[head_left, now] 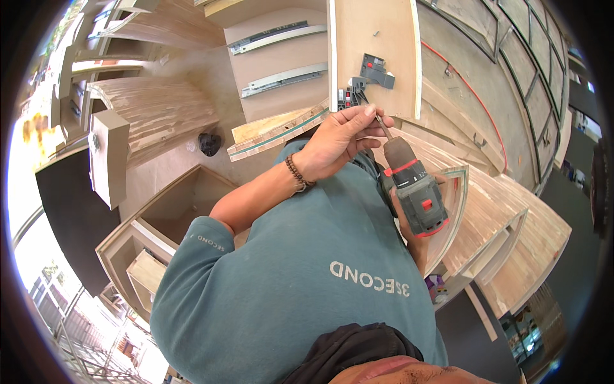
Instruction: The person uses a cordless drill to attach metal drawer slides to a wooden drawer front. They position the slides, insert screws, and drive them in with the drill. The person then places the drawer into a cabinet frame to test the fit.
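Observation:
My right hand is wrapped round the handle of a grey and black cordless drill with red trim, mostly hidden behind its body. A thin metal bit sticks out of the chuck towards my left hand. That hand's thumb and forefinger are pinched at the bit's tip; whatever is between them is too small to make out. Just beyond my fingertips, grey plastic fittings with red tabs lie on a pale wooden panel with raised white edges. A small screw rests farther up it.
Metal drawer slides are mounted on a board at the upper left. A curved wooden piece juts out beside my left forearm. Cabinet carcasses stand at left, curved wooden parts at right. An orange hose runs past metal frames.

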`<control>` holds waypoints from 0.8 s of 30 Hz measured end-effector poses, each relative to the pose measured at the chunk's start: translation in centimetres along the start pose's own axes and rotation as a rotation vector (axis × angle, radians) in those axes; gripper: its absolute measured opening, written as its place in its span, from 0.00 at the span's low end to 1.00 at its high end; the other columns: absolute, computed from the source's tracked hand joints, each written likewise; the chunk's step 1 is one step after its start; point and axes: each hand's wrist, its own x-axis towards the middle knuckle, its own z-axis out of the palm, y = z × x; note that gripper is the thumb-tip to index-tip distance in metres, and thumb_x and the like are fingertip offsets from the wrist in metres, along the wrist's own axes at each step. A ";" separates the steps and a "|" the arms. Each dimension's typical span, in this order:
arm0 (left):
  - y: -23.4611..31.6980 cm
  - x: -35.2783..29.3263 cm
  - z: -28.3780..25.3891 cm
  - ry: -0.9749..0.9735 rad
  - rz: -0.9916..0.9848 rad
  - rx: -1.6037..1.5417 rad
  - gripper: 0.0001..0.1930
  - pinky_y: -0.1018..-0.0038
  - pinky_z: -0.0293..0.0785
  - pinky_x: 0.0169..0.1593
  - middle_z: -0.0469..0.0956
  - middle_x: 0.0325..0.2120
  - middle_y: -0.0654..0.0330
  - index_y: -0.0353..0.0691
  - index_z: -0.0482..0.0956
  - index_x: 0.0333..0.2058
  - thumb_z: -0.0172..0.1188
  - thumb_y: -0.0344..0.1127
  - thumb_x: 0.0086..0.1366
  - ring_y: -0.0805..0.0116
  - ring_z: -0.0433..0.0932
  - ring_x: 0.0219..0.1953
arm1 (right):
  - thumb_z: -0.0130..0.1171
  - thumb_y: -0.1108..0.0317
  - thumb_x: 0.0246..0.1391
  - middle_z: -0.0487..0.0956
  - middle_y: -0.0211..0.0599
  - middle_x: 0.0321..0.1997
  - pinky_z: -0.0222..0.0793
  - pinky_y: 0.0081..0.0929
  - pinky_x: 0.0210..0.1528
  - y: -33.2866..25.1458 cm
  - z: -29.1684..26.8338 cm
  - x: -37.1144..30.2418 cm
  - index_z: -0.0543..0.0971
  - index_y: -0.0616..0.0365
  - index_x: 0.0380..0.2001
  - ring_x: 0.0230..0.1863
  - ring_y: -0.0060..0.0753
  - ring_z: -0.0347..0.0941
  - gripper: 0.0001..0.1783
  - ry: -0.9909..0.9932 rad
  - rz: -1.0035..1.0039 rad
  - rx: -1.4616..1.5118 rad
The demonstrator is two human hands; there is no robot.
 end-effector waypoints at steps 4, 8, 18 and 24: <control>0.3 0.2 0.0 -0.033 -0.031 0.063 0.15 0.77 0.80 0.47 0.83 0.42 0.66 0.43 0.79 0.49 0.53 0.47 0.77 0.80 0.79 0.39 | 0.71 0.72 0.46 0.75 0.45 0.58 0.71 0.31 0.58 -1.9 0.6 0.5 0.72 0.66 0.59 0.54 0.38 0.77 0.36 -0.014 -0.015 -0.006; 0.3 0.6 0.3 -0.036 -0.083 0.096 0.16 0.78 0.77 0.45 0.83 0.42 0.67 0.43 0.81 0.48 0.53 0.49 0.77 0.81 0.76 0.36 | 0.69 0.72 0.47 0.76 0.48 0.62 0.70 0.33 0.63 -1.4 0.8 -0.6 0.71 0.65 0.64 0.60 0.41 0.76 0.38 -0.017 -0.032 -0.058; 0.8 1.1 -0.9 -0.136 -0.112 0.331 0.22 0.76 0.78 0.43 0.83 0.41 0.63 0.36 0.81 0.50 0.53 0.51 0.77 0.77 0.79 0.39 | 0.69 0.73 0.56 0.79 0.42 0.56 0.71 0.30 0.56 -2.2 3.0 -1.5 0.73 0.65 0.60 0.52 0.32 0.75 0.29 0.140 0.040 -0.136; 3.1 2.6 -6.3 -0.093 0.739 1.514 0.22 0.66 0.76 0.51 0.82 0.47 0.61 0.43 0.82 0.52 0.72 0.42 0.59 0.63 0.79 0.48 | 0.66 0.77 0.57 0.82 0.38 0.51 0.73 0.25 0.51 -1.7 4.2 -1.8 0.76 0.63 0.57 0.46 0.24 0.76 0.24 0.197 0.163 -0.004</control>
